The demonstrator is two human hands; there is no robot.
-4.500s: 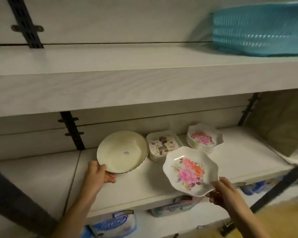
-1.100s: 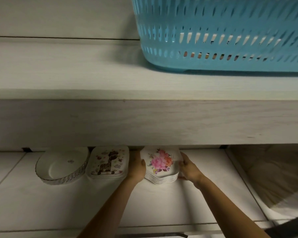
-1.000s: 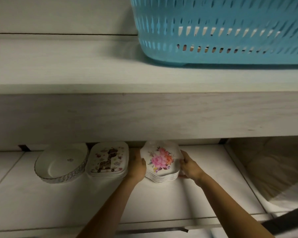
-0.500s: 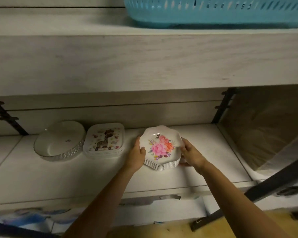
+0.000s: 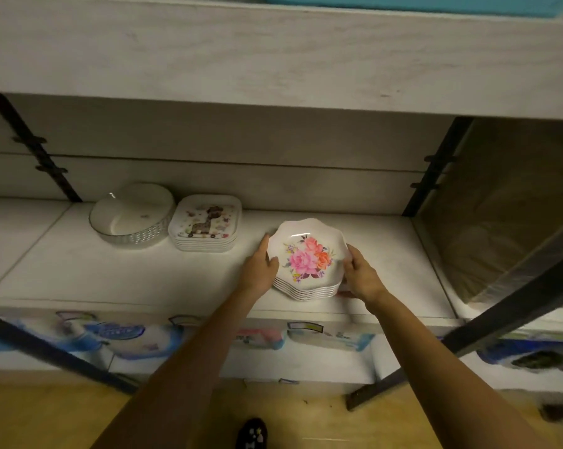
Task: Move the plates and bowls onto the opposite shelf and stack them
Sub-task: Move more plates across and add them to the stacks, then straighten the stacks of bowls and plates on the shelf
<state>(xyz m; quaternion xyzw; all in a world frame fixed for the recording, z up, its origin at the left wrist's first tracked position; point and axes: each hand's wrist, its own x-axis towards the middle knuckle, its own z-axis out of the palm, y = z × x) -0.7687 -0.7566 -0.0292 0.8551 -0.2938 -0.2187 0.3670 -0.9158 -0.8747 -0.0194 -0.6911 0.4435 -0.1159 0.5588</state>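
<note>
Two grips, centre frame: left hand (image 5: 259,270) and right hand (image 5: 362,277) curl fingers (image 5: 266,242) round opposite rims of the plate stack (image 5: 309,254). We judge that steadies it.

A: How is the light falling?
B: Dim, warm light is reaching the front of the lower shelf (image 5: 79,270); the upper shelf (image 5: 273,59) is throwing shadow across the back wall (image 5: 241,183).
A: And the sharpness?
B: Glare is showing on the stack of floral plates (image 5: 309,254) (top plate, far rim); the packages (image 5: 127,338) below are blurring, and straight edges are bowing near the borders.
</note>
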